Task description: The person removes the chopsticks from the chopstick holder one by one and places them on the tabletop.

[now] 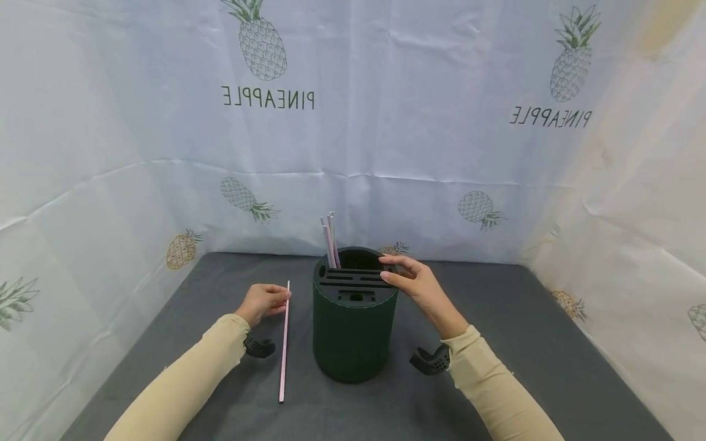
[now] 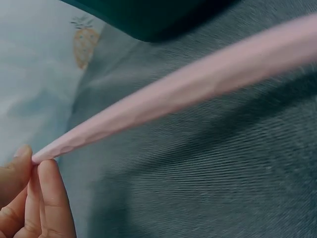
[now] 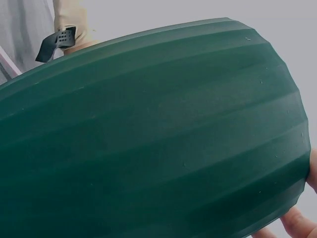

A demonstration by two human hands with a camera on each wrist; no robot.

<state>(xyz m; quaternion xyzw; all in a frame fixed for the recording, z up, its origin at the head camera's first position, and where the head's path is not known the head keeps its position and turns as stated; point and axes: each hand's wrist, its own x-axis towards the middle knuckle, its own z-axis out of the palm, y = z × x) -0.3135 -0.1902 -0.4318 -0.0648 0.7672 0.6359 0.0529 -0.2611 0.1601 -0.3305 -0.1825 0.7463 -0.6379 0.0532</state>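
A dark green, ribbed knife and utensil holder [image 1: 353, 343] stands upright on the grey cloth, with slots and a wide opening in its black top. To its left, my left hand [image 1: 267, 301] pinches a pink chopstick [image 1: 284, 361] near its far end. In the left wrist view the chopstick [image 2: 173, 91] runs diagonally from my thumb and fingertips, its surface faceted. My right hand [image 1: 416, 285] holds the holder's right rim, fingers bent over the edge. The green wall [image 3: 158, 119] fills most of the right wrist view. Several thin pink and pale chopsticks [image 1: 331, 239] stand at the holder's left back.
Grey cloth [image 1: 469, 392] covers the table. White pineapple-print sheets [image 1: 386, 141] hang behind it and on both sides. Each wrist wears a black camera mount [image 1: 430, 360].
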